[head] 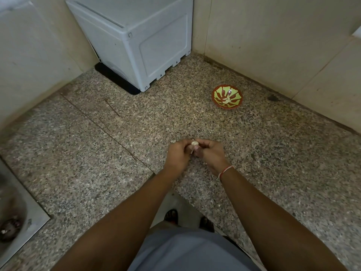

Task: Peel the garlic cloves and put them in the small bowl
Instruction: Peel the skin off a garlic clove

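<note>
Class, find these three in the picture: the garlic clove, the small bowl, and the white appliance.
garlic clove (194, 143), head view, on its pale exposed top between both hands.
small bowl (216, 92), head view, on its inner wall.
white appliance (162, 51), head view, on its side panel.

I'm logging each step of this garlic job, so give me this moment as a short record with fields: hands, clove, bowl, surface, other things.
left hand: pinches the garlic clove
right hand: grip on the same clove, working at its skin
clove: held above the counter, between both hands
small bowl: red and green, near the back wall, pale peeled cloves inside
surface: speckled granite counter
other things: white appliance in the corner; metal sink at left
</note>
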